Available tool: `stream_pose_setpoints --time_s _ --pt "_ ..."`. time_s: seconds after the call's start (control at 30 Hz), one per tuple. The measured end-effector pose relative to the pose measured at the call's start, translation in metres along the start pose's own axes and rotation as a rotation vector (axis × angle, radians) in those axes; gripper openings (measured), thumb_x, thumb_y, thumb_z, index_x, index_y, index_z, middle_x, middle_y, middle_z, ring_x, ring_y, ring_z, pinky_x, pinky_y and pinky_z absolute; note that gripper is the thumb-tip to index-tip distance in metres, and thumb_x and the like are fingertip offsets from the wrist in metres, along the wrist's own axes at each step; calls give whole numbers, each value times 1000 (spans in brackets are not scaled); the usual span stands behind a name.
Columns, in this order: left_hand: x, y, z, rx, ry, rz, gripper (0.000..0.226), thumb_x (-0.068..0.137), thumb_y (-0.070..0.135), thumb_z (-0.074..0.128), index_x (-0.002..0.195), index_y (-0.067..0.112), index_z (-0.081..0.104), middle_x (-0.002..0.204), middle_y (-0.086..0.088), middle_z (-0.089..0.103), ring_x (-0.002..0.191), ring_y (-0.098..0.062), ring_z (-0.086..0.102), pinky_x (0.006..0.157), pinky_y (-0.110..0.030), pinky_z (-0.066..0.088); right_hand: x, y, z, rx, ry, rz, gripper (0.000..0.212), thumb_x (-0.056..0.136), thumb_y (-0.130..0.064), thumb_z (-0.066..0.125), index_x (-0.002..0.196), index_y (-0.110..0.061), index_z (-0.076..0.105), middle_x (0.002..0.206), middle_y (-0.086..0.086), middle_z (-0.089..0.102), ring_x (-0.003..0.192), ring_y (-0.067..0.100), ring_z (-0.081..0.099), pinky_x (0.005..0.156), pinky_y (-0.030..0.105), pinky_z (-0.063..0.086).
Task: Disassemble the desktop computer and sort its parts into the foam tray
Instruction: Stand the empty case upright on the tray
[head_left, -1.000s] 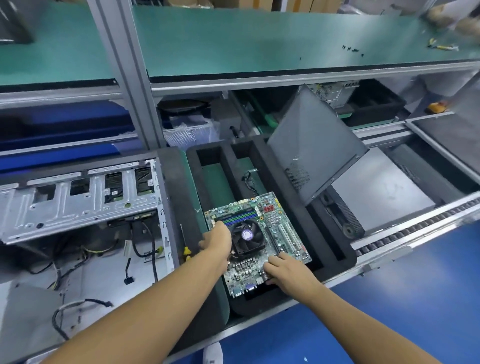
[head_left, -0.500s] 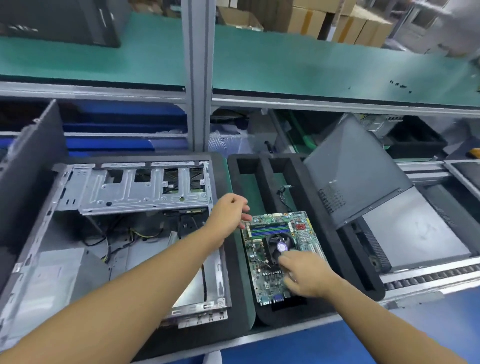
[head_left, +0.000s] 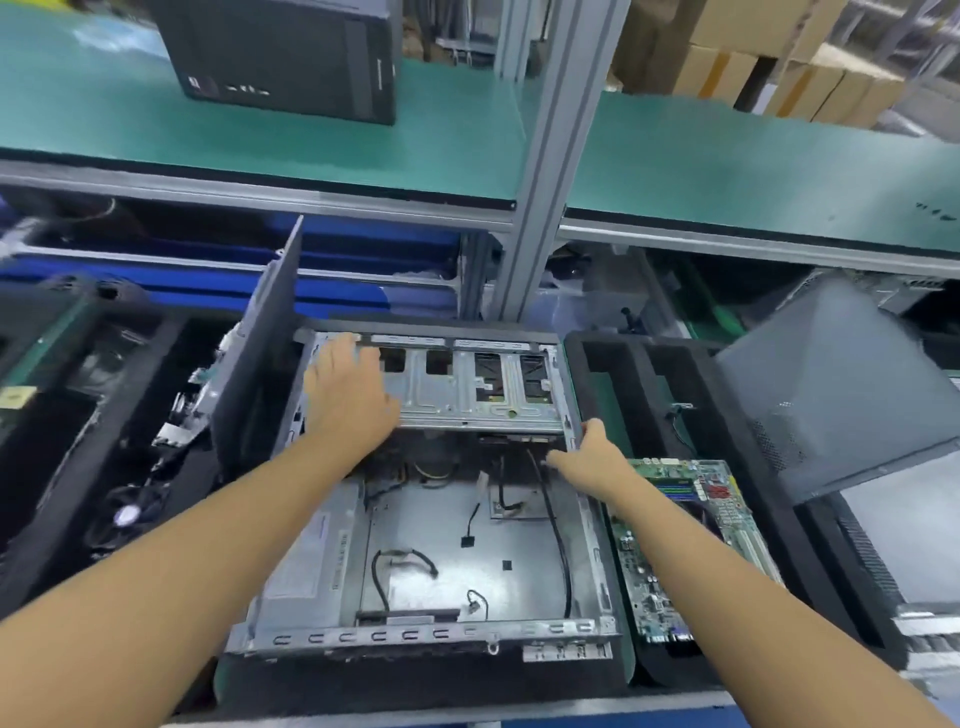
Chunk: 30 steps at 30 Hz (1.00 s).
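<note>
**Loose cables and sharp sheet metal are the hazards at the open chassis**

At the far left, a dark side panel (head_left: 260, 353) stands tilted against the chassis (head_left: 457, 545); a knock from the left forearm could tip it over, I judge.

The left hand (head_left: 348, 400) lies flat on the metal drive cage (head_left: 467, 384) at the back of the chassis, fingers spread wide, its grip closed on nothing. If the cage is to be lifted or swung, a flat palm gives little hold, and the stamped edges could cut skin.

Below the cage, several black cables (head_left: 553, 519) lie loose on the chassis floor. Any that are attached to the cage could snag or tear if it is pulled.

The right hand (head_left: 592, 457) grips the chassis's right wall, fingers curled over the rim. A hard pull there could slide the whole case on the counter toward the foam tray (head_left: 649, 395).

The motherboard (head_left: 685, 540) already lies in that tray, just beside the chassis, partly hidden by the right forearm. An elbow dropping onto it could damage components.
</note>
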<state>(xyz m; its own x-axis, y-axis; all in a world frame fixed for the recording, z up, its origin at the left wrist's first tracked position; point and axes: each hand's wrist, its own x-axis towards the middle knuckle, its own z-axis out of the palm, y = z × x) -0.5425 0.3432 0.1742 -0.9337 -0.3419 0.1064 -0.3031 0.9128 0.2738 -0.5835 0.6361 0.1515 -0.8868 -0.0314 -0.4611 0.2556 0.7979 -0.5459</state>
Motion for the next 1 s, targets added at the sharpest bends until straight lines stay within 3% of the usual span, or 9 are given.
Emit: stream_pose_setpoints --time_s 0.07,0.13,0.23,0.3,0.4,0.53,0.67,0.87,1.0 --pt "-4 -25 1 55 -40 -21 66 84 32 67 140 10 39 156 -16 21 142 -34 20 110 -48 27 2 -2 10 -1 48 30 64 86 -29 63 136 -14 26 111 7 58 89 27 57 72 33 43" --pt "-7 -41 4 5 -108 -94 75 88 38 64 146 7 28 159 -15 14 144 -35 17 110 -50 31 0 -2 15 6 120 35 43 88 -17 54 126 -17 35 93 7 61 73 22 57 55 29 42" --pt "-7 -53 7 -221 -201 -219 74 97 35 53 153 11 12 162 -9 5 137 -40 30 105 -52 37 -4 -9 11 -7 137 30 31 89 -9 46 119 -17 43 87 5 58 65 15 53 44 24 36" --pt "-4 -57 8 -286 -214 -247 71 100 33 47 155 13 7 161 -11 10 126 -42 43 98 -49 43 -8 -16 7 -70 111 29 30 90 -7 46 119 -11 42 94 8 57 67 13 50 47 26 34" --pt "0 -60 6 -294 -213 -290 65 100 34 44 154 14 12 153 -19 27 120 -44 47 89 -45 42 -12 -28 0 -153 69 41 36 91 -5 47 125 -9 37 98 11 50 66 13 45 47 28 31" --pt "3 -65 2 -335 -186 -339 64 100 31 45 153 13 14 143 -23 39 117 -44 48 81 -42 37 -17 -43 -9 -233 74 5 25 90 -6 45 109 -12 31 89 8 50 65 16 46 48 30 33" --pt "5 -69 -3 -353 -186 -381 59 101 19 40 154 14 15 143 -22 40 121 -41 45 91 -45 38 -17 -58 -20 -273 81 -32 27 90 -9 47 115 -7 37 101 12 53 79 25 53 56 31 40" --pt "0 -67 -9 -395 -234 -399 62 101 20 41 155 23 11 139 -24 38 88 -34 52 73 -40 40 -1 -77 -47 -385 91 -106 29 90 -9 47 118 -9 39 101 11 57 78 23 55 54 31 42" --pt "-5 -60 -15 -377 -291 -449 69 100 18 35 156 30 -3 155 -24 17 78 -32 55 66 -37 41 13 -86 -61 -447 67 -144 39 89 -8 47 126 -11 39 114 14 58 91 31 57 69 36 48"
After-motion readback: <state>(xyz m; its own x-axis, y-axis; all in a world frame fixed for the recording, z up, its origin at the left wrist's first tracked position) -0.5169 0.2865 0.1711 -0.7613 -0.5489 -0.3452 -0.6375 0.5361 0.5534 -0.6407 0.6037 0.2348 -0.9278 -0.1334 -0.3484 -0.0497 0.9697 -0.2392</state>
